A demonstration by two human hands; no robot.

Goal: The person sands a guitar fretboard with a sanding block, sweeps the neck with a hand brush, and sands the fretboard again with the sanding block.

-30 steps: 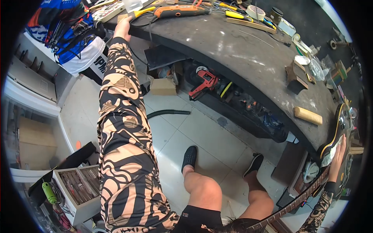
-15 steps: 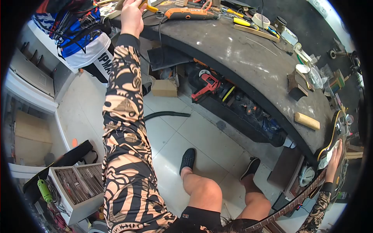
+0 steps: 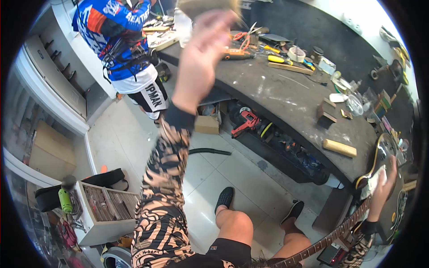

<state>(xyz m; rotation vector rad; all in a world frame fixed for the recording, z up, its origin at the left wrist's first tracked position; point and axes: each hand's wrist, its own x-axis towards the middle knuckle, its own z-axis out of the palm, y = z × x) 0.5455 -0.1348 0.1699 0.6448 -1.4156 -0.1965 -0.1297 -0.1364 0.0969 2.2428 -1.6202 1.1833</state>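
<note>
Clutching a blurred brown block [image 3: 206,6] at twelve o'clock, the left hand [image 3: 200,60] wants steadiness — the right hand [image 3: 383,186], nearly straight-fingered over white cloth [image 3: 373,181] (grip? can't tell), should gently brace the guitar [image 3: 385,149] at three o'clock.

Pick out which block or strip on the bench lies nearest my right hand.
The thick, pale, bar-shaped block: it lies closest to your right hand; the dark brown block and the thin wooden strip lie farther up the bench.
</note>
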